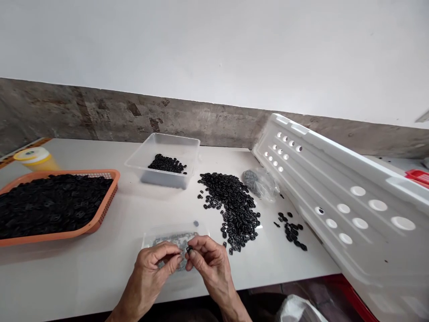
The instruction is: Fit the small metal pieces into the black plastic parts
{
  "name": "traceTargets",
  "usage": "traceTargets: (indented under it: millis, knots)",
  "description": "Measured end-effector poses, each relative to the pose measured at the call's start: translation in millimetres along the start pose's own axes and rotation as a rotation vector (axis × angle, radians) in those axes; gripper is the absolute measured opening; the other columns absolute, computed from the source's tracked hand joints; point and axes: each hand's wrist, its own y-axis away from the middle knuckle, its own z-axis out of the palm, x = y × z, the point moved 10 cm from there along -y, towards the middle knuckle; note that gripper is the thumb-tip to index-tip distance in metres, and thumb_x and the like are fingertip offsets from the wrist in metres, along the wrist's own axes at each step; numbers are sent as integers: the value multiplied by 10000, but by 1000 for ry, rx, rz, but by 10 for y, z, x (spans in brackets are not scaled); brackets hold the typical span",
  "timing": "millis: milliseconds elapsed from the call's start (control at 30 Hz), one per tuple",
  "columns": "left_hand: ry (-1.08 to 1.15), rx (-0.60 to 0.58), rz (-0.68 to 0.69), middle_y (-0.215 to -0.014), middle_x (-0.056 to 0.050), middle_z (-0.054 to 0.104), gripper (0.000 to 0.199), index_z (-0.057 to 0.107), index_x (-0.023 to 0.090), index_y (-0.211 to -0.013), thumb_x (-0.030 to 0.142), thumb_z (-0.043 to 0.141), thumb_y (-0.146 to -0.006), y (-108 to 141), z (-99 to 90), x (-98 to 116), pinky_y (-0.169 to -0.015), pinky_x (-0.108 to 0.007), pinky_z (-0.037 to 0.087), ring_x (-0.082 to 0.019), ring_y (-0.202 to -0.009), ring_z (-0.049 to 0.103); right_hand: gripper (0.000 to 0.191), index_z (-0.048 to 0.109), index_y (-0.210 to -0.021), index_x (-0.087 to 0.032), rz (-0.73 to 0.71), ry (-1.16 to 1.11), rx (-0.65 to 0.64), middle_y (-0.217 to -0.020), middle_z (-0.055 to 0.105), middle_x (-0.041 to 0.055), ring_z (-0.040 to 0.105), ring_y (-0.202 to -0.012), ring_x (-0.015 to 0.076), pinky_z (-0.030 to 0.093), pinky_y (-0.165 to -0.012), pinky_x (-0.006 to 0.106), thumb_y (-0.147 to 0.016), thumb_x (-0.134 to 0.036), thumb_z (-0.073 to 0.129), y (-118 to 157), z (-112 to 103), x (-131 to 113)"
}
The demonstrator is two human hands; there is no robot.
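Head cam above table (127,210), facing fwd/down twd wall (214,49); prob. fairly near.

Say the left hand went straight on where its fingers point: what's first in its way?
The left hand points rightward, so it would probably meet the right hand first, which pinches a small black piece; depth between them is unclear from one view.
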Motion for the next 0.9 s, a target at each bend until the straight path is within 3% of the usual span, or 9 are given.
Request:
traceTargets:
  millis: [167,300,500,900]
  knots:
    - [-337,-24,245,-671,5,643,145,663,163,-731,146,567,-839,37,28,385,-587,-111,466,-52,-589,594,292,629,-976,-110,19,53,7,-773,599,37,576,-595,29,459,-596,101,-824,-356,669,36,10,20]
    - [-447,-9,350,-635,25,614,146,633,163,-716,64,571,-804,73,37,583,-536,-107,442,-40,-537,563,267,669,-1000,-128,-14,176,18,-767,614,48,585,-621,42,475,-600,108,-848,-344,638,76,-16,9]
    - [-471,-3,402,-624,34,605,135,621,161,-718,46,592,-782,82,35,649,-519,-102,451,-39,-514,560,205,694,-1005,-160,-138,387,16,-824,637,46,607,-677,47,439,-552,83,-871,-289,605,122,-16,-68]
    - [-345,29,396,-734,41,668,140,644,191,-856,63,599,-821,153,-14,641,-635,-42,501,-21,-631,636,188,671,-1024,-151,-139,312,2,-761,628,33,602,-694,39,495,-675,91,-888,-250,588,144,72,-97]
